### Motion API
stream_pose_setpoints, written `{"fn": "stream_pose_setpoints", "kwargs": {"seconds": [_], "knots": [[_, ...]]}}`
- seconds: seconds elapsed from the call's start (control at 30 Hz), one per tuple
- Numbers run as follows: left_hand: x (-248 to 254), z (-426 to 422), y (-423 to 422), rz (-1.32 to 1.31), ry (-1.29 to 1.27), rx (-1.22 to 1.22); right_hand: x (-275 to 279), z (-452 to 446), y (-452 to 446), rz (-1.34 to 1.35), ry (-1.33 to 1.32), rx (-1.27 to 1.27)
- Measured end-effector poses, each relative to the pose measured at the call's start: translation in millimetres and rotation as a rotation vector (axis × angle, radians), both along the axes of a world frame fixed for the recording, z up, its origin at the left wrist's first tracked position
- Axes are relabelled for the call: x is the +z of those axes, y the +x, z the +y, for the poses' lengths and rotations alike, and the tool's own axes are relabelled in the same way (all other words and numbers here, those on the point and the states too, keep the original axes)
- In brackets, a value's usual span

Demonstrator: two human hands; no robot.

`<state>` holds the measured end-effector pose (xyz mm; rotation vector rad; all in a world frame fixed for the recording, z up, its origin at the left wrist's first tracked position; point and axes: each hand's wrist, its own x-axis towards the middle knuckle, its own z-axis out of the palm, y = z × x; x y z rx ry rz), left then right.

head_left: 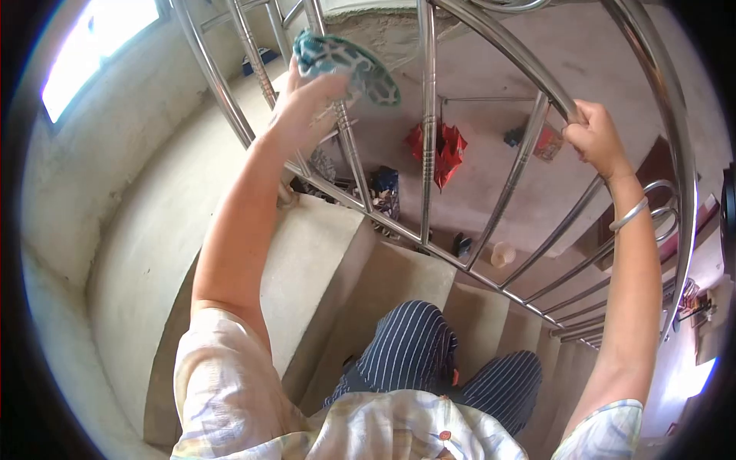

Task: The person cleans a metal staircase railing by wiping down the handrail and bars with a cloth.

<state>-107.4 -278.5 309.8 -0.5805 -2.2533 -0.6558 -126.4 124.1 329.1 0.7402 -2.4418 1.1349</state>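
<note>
A teal cloth with a pale net-like pattern (360, 67) is in my left hand (310, 100), up by the shiny metal balusters (349, 146) at upper centre. That hand is slightly blurred, with its fingers closed on the cloth; whether the cloth touches a baluster I cannot tell. On the right, my right hand (598, 138) is wrapped round a curved metal rail (529, 57) of the stair railing. A silvery bangle (630, 215) circles the right wrist.
Concrete steps (314, 249) wind down to the right under my striped trousers (410, 345). A plastered wall (84, 176) with a bright window (96, 54) stands at left. Beyond the railing, far below, are a red umbrella-like object (438, 149) and a pale round container (503, 254).
</note>
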Motion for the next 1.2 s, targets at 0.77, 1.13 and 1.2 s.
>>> {"fn": "stream_pose_setpoints", "kwargs": {"seconds": [0.77, 1.13, 1.2], "knots": [[-209, 50, 4, -0.180, 0.749, 0.414, 3, -1, 5, -0.050, -0.016, 0.024], [25, 0, 12, 0.441, 0.342, 0.338, 5, -6, 8, -0.037, -0.038, -0.014], [86, -58, -8, 0.539, 0.476, 0.303, 4, -9, 12, -0.058, -0.064, -0.011]]}}
